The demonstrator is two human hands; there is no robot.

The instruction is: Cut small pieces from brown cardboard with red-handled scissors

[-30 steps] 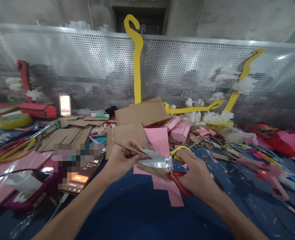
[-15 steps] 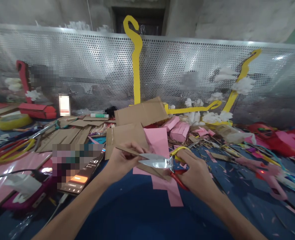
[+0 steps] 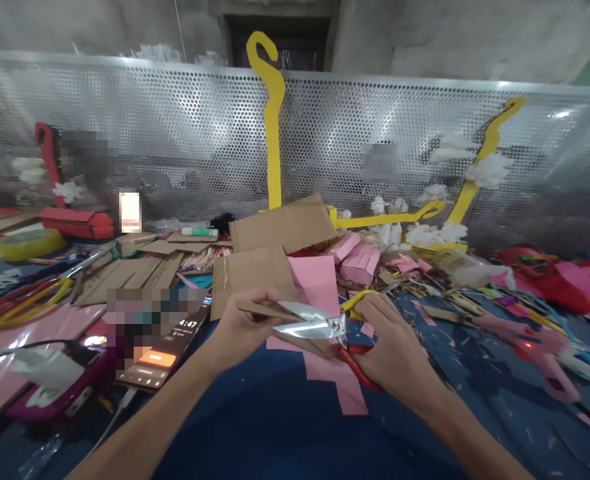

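Note:
My left hand [image 3: 246,328] is closed on a narrow brown cardboard piece [image 3: 257,309], pinching it near the middle of the table. In my right hand [image 3: 385,337] is a pair of scissors [image 3: 319,325] with one yellow and one red handle loop. Its blades are parted and point left at the cardboard, close to my left fingertips. Part of the cardboard passes behind the blades and shows below them. Pink paper [image 3: 352,393] lies on the blue table under my hands, and another pink sheet [image 3: 317,280] leans behind them.
Brown cardboard sheets [image 3: 282,227] stand behind my hands, before a tall yellow hook shape [image 3: 273,133]. A lit phone [image 3: 167,353] and a purple power strip [image 3: 49,400] lie left. A pink glue gun [image 3: 535,343] lies right, amid paper scraps. A perforated metal panel [image 3: 319,147] closes the back.
The scissor blades have spread wider apart, and the red handle loop has dropped a little. My left hand stays on the cardboard, which has shifted slightly.

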